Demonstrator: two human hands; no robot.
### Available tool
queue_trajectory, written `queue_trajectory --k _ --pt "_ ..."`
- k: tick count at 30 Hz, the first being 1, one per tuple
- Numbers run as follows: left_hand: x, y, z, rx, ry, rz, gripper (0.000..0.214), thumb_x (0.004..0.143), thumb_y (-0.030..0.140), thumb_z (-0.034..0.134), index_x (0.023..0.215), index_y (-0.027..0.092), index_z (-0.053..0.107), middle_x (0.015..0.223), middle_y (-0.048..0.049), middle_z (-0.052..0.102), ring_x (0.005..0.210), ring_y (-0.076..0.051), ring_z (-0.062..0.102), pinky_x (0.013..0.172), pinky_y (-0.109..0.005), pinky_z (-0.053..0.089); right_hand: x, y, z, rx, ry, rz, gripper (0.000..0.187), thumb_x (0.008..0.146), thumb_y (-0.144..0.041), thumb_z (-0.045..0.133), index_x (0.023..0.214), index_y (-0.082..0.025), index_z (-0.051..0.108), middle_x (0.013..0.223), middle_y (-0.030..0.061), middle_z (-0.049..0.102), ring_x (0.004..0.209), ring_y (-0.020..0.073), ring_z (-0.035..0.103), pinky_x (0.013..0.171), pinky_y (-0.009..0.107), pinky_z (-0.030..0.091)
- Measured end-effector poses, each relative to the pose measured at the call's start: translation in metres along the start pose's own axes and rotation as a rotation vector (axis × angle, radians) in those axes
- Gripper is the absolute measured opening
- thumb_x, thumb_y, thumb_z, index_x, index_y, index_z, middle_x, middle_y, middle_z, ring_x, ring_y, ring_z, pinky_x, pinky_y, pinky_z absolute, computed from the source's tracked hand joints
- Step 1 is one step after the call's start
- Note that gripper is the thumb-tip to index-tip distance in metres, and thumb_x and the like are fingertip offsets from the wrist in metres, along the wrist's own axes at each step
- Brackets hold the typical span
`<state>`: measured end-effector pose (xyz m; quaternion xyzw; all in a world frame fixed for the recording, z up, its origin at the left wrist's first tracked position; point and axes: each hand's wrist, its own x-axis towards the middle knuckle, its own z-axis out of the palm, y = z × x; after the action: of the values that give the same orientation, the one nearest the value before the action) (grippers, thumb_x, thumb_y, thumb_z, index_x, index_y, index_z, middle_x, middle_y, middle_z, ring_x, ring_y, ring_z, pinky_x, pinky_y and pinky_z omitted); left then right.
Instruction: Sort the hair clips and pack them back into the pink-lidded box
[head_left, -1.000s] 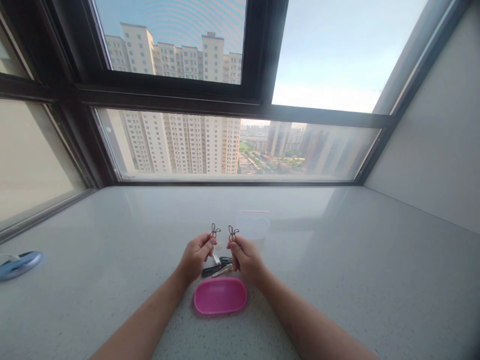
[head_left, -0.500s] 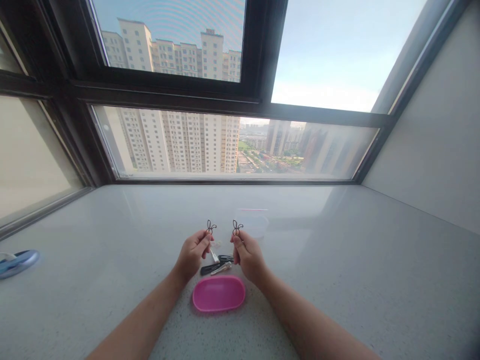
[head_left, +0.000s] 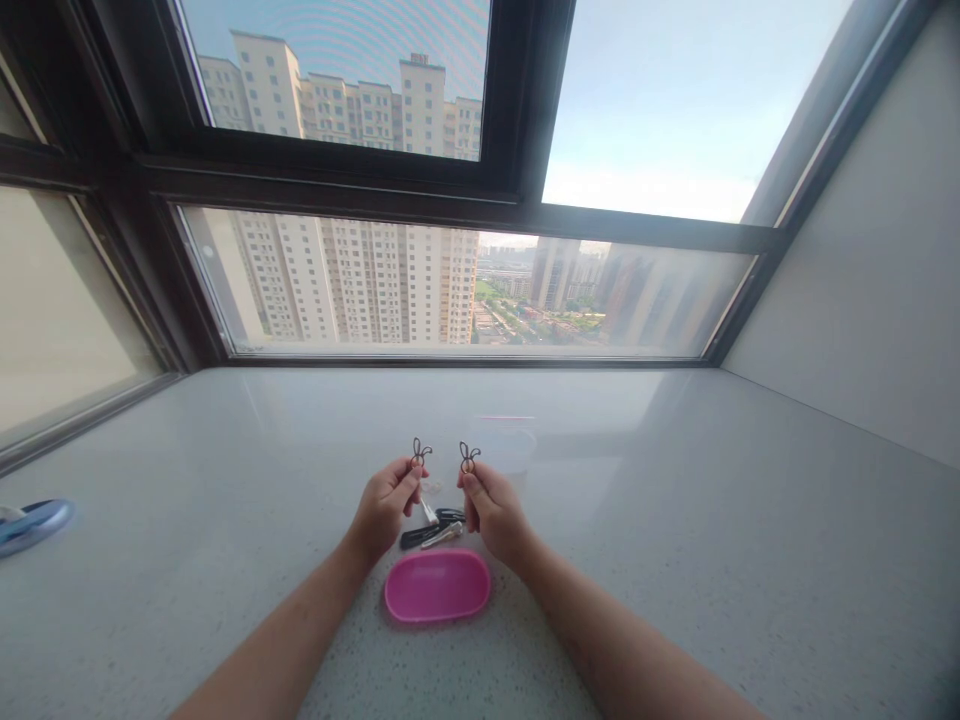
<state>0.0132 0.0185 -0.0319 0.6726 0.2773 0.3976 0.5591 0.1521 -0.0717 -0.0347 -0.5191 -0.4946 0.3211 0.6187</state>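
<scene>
My left hand (head_left: 384, 508) pinches a small dark rabbit-shaped hair clip (head_left: 420, 452) and holds it upright above the grey stone sill. My right hand (head_left: 491, 510) pinches a matching rabbit-shaped clip (head_left: 469, 457) the same way, a little to the right. Between and below my hands lie several more hair clips (head_left: 435, 527), black and silver, on the sill. A pink oval lid (head_left: 438, 585) lies flat just in front of them, between my forearms.
A clear plastic container (head_left: 504, 446) with a pink rim stands just behind my right hand. A blue object (head_left: 31, 522) lies at the far left edge of the sill. Dark-framed windows close the back and left; a grey wall rises at right.
Both hands stay raised with their clips. The right hand's clip has shifted slightly back toward the left one after they had spread apart. The view has tilted a little.
</scene>
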Motion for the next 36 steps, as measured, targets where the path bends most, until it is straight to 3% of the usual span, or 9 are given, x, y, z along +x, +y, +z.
queue_trajectory --k 16,36 --pt "-0.0016 0.0003 0.0017 0.045 -0.037 0.023 0.027 0.083 0.039 0.045 0.083 0.014 0.054 0.053 0.0056 0.045 0.040 -0.006 0.036 0.038 -0.018 0.027 0.0019 0.0054 0.0009 0.102 -0.051 0.048 0.025 0.084 -0.040 0.042 0.073 -0.017 0.045 0.034 -0.0096 0.038 0.027 0.0056 0.031 0.030 0.016 0.020" --pt "0.0003 -0.0050 0.0011 -0.010 -0.064 0.020 0.017 0.081 0.026 0.043 0.085 0.014 0.054 0.057 0.0048 0.046 0.042 -0.005 0.036 0.040 -0.017 0.027 0.0007 0.0011 0.0011 0.156 -0.058 0.053 0.024 0.082 -0.037 0.045 0.072 -0.016 0.047 0.036 -0.0090 0.039 0.028 0.0049 0.032 0.030 0.016 0.021"
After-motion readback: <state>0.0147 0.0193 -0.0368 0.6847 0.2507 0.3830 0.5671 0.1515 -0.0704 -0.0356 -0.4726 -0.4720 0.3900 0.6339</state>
